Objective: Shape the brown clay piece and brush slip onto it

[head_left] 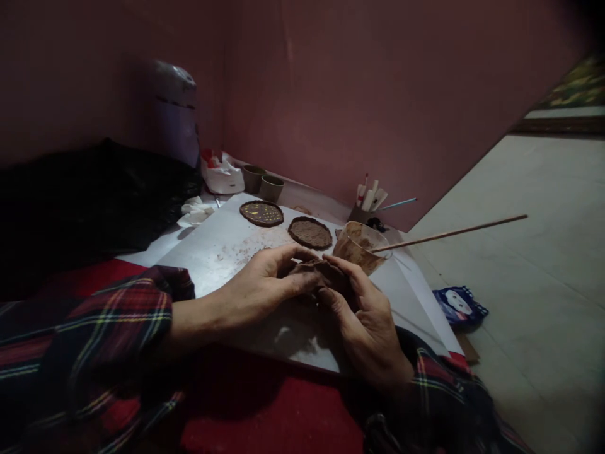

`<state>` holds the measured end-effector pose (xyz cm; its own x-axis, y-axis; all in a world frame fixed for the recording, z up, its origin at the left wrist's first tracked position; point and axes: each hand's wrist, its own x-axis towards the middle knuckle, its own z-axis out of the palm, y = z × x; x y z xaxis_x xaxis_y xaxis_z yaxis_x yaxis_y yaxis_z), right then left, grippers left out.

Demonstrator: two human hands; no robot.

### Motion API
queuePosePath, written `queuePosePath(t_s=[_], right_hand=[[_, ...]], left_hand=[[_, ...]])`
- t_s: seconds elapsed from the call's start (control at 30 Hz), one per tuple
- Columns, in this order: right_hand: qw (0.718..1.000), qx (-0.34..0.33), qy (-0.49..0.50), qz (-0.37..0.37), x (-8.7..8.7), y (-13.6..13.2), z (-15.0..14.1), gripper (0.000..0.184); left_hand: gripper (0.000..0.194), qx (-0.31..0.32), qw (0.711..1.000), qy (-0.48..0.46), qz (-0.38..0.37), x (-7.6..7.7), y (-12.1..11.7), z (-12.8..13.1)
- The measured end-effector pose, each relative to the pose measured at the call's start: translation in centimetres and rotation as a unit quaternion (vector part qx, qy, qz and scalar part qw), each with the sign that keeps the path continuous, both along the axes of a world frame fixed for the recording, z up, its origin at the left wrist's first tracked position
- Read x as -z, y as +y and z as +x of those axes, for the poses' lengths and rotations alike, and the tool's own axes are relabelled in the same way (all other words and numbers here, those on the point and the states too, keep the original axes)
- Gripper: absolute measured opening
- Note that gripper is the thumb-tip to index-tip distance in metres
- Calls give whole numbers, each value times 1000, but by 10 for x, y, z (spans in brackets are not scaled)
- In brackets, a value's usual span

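Observation:
Between both hands, above the white board (208, 252), is a lump of brown clay (326, 272) pressed into a thin-edged shape. My left hand (265, 277) grips its left side, thumb on the near face and fingers behind. On the other side my right hand (366, 315) pinches it with thumb and fingers. Just beyond lie two flat, round clay pieces with raised rims: a plain brown disc (310, 233) and a disc with yellow specks (261, 214). A clear cup (362, 246) smeared with brown stands near my right fingers, a long thin stick (449, 234) leaning out of it.
Along the wall stand two small cups (272, 188), a white packet (222, 175) and a holder with several sticks (371, 197). Black plastic (94, 195) lies at left; a blue packet (459, 306) is on the tiled floor at right. Clay crumbs dot the board.

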<state>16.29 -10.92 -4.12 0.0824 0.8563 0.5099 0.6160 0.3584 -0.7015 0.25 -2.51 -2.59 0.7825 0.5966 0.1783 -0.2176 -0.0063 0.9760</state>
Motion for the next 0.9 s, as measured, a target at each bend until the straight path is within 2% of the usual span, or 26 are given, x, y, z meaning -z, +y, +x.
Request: queuePosePath(t_s=[0.13, 0.23, 0.47, 0.67, 0.9], right_hand=[[999, -8, -38, 14, -4, -1, 0, 28], [999, -14, -49, 14, -5, -3, -1, 28], [999, -16, -35, 6, -5, -4, -1, 36], [1000, 11, 9, -11, -3, -1, -4, 23], [1000, 4, 22, -4, -2, -2, -4, 19]], left_hand=[[38, -29, 999, 21, -7, -2, -2, 3], [32, -50, 998, 31, -9, -3, -3, 3], [23, -12, 997, 32, -70, -4, -5, 2], [28, -9, 998, 50, 25, 0, -4, 2], [17, -19, 996, 61, 63, 1, -2, 1]])
